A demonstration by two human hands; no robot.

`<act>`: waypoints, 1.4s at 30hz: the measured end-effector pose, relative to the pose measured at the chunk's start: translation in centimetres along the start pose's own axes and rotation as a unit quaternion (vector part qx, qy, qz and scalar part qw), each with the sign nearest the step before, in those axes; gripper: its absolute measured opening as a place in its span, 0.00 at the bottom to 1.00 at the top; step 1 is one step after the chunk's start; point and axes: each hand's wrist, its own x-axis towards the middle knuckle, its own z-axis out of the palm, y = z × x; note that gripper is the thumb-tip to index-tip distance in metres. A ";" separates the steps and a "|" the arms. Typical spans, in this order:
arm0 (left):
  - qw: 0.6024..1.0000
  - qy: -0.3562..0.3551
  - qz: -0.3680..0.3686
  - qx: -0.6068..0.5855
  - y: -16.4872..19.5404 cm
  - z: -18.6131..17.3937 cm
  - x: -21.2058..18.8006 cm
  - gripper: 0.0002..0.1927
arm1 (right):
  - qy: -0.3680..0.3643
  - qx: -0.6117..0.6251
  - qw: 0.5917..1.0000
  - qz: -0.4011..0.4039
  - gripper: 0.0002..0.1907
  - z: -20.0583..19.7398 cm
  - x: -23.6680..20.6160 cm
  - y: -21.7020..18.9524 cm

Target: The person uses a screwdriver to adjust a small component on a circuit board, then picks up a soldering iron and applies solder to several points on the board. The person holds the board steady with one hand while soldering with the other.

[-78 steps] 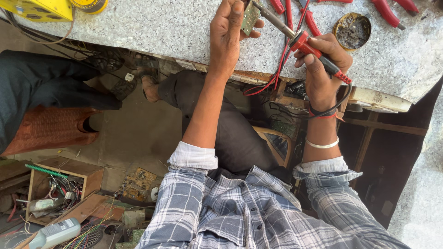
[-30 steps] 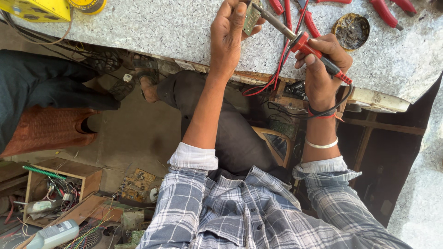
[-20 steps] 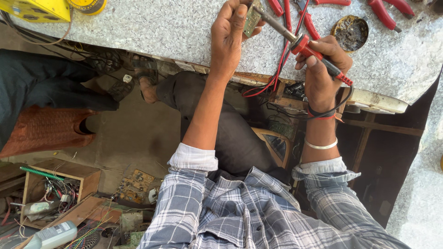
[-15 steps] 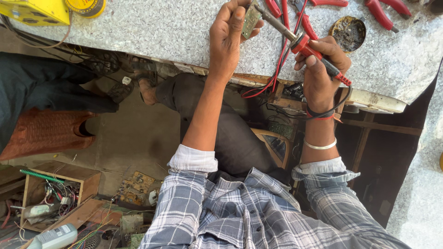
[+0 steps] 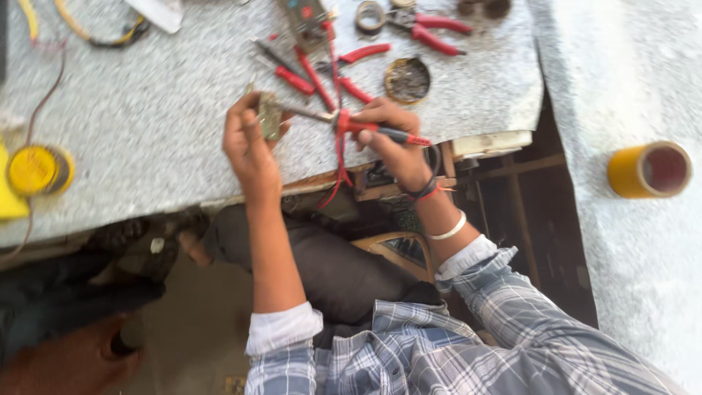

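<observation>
Circuit board (image 5: 269,117), small and greenish, pinched upright between thumb and fingers of the left hand (image 5: 248,146), held just above the granite worktop (image 5: 146,132) near its front edge. Touched at the right side by the metal tip of a red-handled soldering iron (image 5: 365,128), gripped pen-fashion in the right hand (image 5: 391,143), fingers pressed together round the handle. Both grips closed and steady, tip and board in contact or nearly so; blur too strong to tell which.

Judged from that contact: work on the board under way, not finished. No solder joint legible at this size, so no telling how many points are done or left. Board not yet set down, iron not yet parked.

Red cord (image 5: 338,157) hanging from the iron over the front edge of the worktop. Behind the hands, toward the far edge: red-handled pliers (image 5: 428,29), further red-handled tools (image 5: 300,77) lying at angles, a round tin (image 5: 407,79) of dark material, a second board (image 5: 307,14). Toward the left edge, a yellow round reel (image 5: 33,170) and a loop of yellow wire (image 5: 88,33). Well apart on a neighbouring slab at the right, a roll of yellow tape (image 5: 649,170). Below the edge, a wooden frame (image 5: 504,175) and dark-trousered knees (image 5: 322,256).
</observation>
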 end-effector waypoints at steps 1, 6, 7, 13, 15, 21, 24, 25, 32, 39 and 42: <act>1.000 -0.001 0.001 -0.004 0.1 0.1 -0.1 0.27 | -0.008 0.004 1.000 -0.001 0.12 -0.1 0.1 -0.1; 1.000 -0.001 0.009 -0.004 0.4 0.4 -0.2 0.29 | -0.020 0.011 1.000 -0.005 0.12 -0.3 0.1 -0.3; 1.000 0.000 0.013 0.002 0.5 0.5 -0.2 0.29 | -0.025 0.012 1.000 -0.006 0.12 -0.3 0.2 -0.3; 1.000 -0.007 0.013 0.015 0.6 0.6 -0.3 0.31 | -0.015 0.026 1.000 -0.003 0.13 -0.1 0.1 -0.2; 0.999 -0.017 0.017 0.023 0.6 0.5 -0.3 0.32 | -0.023 0.005 1.000 -0.018 0.13 -0.2 0.2 -0.1; 0.998 -0.048 0.020 0.044 0.6 0.6 -0.4 0.37 | -0.017 0.014 1.000 -0.018 0.13 -0.3 0.2 0.2; 0.998 -0.063 0.009 -0.011 0.8 0.4 -0.5 0.37 | -0.009 0.022 1.000 -0.008 0.13 -0.2 0.2 0.4; 0.997 -0.069 0.008 -0.023 0.9 0.4 -0.5 0.37 | -0.009 0.018 1.000 -0.010 0.13 -0.2 0.2 0.5; 0.993 -0.099 0.058 0.022 0.8 0.1 -0.5 0.35 | 0.016 0.049 0.999 0.007 0.14 -0.1 0.1 1.4; 0.994 -0.094 0.049 -0.003 -0.1 -0.8 0.0 0.35 | 0.032 0.144 0.989 -0.005 0.15 0.4 0.1 2.0; 0.993 -0.102 0.058 -0.004 -0.1 -1.0 0.1 0.33 | 0.030 0.144 0.989 -0.008 0.14 0.3 0.2 2.0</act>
